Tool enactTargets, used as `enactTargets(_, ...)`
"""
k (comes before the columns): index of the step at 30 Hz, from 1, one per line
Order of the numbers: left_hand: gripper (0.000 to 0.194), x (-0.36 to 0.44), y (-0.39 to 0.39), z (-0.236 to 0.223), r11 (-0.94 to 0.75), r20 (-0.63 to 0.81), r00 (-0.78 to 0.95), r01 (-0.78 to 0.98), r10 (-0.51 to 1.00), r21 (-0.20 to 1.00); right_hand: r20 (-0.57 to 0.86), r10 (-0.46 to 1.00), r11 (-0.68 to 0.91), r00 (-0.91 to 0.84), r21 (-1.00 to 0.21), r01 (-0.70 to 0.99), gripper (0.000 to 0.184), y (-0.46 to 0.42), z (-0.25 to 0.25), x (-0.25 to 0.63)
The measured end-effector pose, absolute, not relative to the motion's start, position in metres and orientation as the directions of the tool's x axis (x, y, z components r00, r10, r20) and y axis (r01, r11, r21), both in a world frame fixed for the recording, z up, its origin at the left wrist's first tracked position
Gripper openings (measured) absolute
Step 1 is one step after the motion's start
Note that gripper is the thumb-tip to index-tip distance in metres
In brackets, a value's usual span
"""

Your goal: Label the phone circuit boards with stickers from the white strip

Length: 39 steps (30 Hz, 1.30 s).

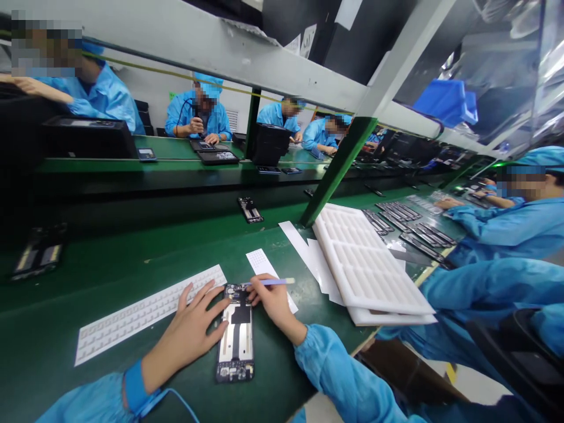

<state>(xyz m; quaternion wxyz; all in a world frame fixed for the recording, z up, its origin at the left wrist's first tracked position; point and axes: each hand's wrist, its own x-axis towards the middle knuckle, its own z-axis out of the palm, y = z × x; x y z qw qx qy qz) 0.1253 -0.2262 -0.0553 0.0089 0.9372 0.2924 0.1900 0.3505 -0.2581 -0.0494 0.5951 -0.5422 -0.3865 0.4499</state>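
An opened phone body point(236, 343) lies on the green bench in front of me, with its inner boards and a silvery middle showing. My left hand point(189, 326) is open, fingers spread, and its fingertips rest along the phone's left edge. Over the phone's top end, my right hand point(274, 302) pinches a slim purple stick-like tool point(275, 282). The tool's tip is hidden by the fingers at the upper part of the phone. A long white sheet with rows of small labels point(110, 332) reaches under my left fingers. Beyond my right hand lies a smaller white label sheet point(261, 261).
White foam trays point(374, 264) are stacked to the right, on white paper strips point(304, 252). A green post point(339, 170) rises behind them. More phone bodies lie on the bench point(250, 210) and in rows point(396, 212). A co-worker point(506, 217) sits at right; several others work opposite.
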Motion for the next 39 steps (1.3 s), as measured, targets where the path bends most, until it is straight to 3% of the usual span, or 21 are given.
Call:
enactTargets(4, 0.041, 0.127, -0.231, -0.054, -0.773, 0.411, 0.677, 0.622, 0.611, 0.124, -0.03, 0.952, 0.019, 0.304, -0.987, -0.158, 0.042, -0.244, -0.038, 0.355)
enactTargets(12, 0.028, 0.109, -0.257, -0.045, -0.851, 0.451, 0.741, 0.518, 0.497, 0.087, -0.112, 0.988, -0.116, -0.107, -0.993, -0.034, 0.027, -0.185, -0.019, 0.286)
enactTargets(16, 0.031, 0.072, -0.265, -0.052, -0.757, 0.502, 0.644, 0.652, 0.577, 0.033, -0.164, 0.961, -0.162, -0.224, -0.986, 0.028, 0.016, -0.168, -0.026, 0.235)
enactTargets(19, 0.031, 0.053, -0.269, -0.06, -0.692, 0.525, 0.574, 0.721, 0.628, 0.04, -0.181, 0.955, -0.178, -0.233, -0.983, 0.032, 0.012, -0.167, -0.042, 0.209)
enactTargets(24, 0.03, 0.053, -0.276, -0.064, -0.679, 0.486, 0.576, 0.732, 0.658, 0.052, -0.087, 0.962, -0.082, -0.257, -0.996, 0.032, 0.014, -0.172, -0.063, 0.2)
enactTargets(32, 0.034, 0.056, -0.279, -0.07, -0.649, 0.458, 0.527, 0.744, 0.716, 0.159, -0.011, 0.956, 0.054, -0.292, -0.975, 0.214, 0.014, -0.177, -0.056, 0.201)
enactTargets(39, 0.034, 0.058, -0.278, -0.067, -0.652, 0.457, 0.535, 0.745, 0.71, 0.141, -0.032, 0.955, 0.039, -0.293, -0.972, 0.233, 0.018, -0.176, -0.06, 0.2)
